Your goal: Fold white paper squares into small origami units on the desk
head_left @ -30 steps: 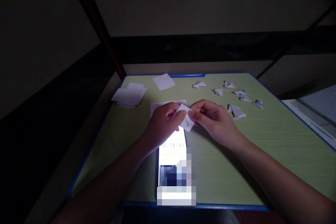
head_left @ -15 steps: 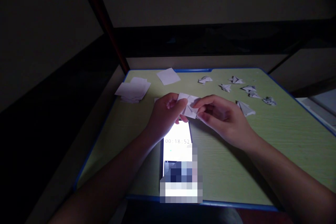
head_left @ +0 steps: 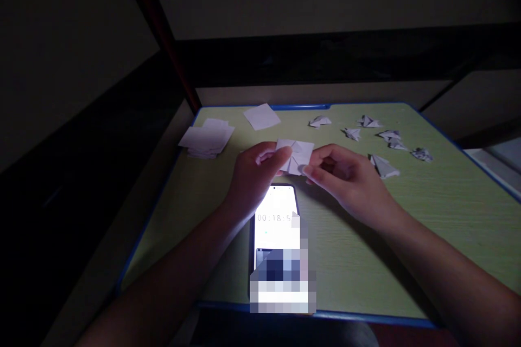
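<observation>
The forearms [head_left: 175, 276] are angled inward; the left hand [head_left: 250, 181] is held thumb uppermost, and the right hand [head_left: 352, 181] is curled, its thumb pointed leftward.

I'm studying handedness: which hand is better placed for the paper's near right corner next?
Probably the right hand: its fingers touch that corner, while the left hand grips the paper at its left side.

Green desk [head_left: 342, 260], blue rim [head_left: 301, 107], bearing lit phone [head_left: 275, 234]. Beyond phone: paper stack [head_left: 207, 138] left, single sheet [head_left: 262, 117] straight back, folded papers [head_left: 383, 167] right.
</observation>
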### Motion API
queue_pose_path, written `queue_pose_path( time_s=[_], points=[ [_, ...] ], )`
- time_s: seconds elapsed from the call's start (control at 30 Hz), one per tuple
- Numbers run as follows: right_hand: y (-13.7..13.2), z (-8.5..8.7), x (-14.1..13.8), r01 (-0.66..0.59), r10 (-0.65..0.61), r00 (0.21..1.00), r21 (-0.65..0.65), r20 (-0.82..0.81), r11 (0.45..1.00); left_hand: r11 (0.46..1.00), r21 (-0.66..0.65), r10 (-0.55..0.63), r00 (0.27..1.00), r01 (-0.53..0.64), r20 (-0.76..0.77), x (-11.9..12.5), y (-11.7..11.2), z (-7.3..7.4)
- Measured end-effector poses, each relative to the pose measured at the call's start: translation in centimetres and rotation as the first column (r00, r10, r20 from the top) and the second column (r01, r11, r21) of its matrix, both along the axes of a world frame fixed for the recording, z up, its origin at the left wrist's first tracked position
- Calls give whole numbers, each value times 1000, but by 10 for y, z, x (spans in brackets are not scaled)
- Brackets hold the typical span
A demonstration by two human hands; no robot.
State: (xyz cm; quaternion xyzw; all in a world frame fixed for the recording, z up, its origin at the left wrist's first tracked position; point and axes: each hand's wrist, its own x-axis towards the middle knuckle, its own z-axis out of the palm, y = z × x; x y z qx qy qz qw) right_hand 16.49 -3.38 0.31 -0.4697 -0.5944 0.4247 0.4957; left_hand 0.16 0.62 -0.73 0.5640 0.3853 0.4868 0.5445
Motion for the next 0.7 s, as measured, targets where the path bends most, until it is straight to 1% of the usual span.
queue_pose_path(
  time_s=[0.13, 0.2, 0.3, 0.37, 0.47, 0.5, 0.57, 0.67, 0.7],
  points=[
    [0, 2, 3, 43, -43, 998, 13, 39, 999, 998, 55, 12, 999, -9, -52, 1, -1, 0],
    [0, 2, 4, 61, -62, 997, 15, 36, 998, 997, 76, 0, 996, 7, -94, 1, -2, 1],
    [1, 3, 5, 87, -88, 996, 24, 10, 996, 996, 81, -28, 993, 37, -112, 2, -3, 4],
    [2, 3, 5, 98, -97, 995, 29, -15, 995, 994, 68, -74, 990, 83, -123, 1, -5, 6],
    [3, 3, 6, 106, -104, 992, 24, -65, 994, 982, 13, -183, 962, 190, -202, -1, -5, 10],
    [3, 4, 5, 109, -107, 991, 20, -82, 994, 978, -6, -203, 955, 206, -215, -1, -5, 11],
    [3, 4, 5, 111, -110, 988, 5, -111, 994, 983, -33, -184, 962, 181, -200, -2, -4, 11],
    [3, 4, 4, 82, -84, 988, -24, -130, 996, 993, -70, -102, 986, 94, -129, -1, -2, 7],
    [3, 4, 3, 65, -69, 989, -28, -129, 997, 993, -82, -89, 990, 80, -112, -1, -2, 5]
  ],
)
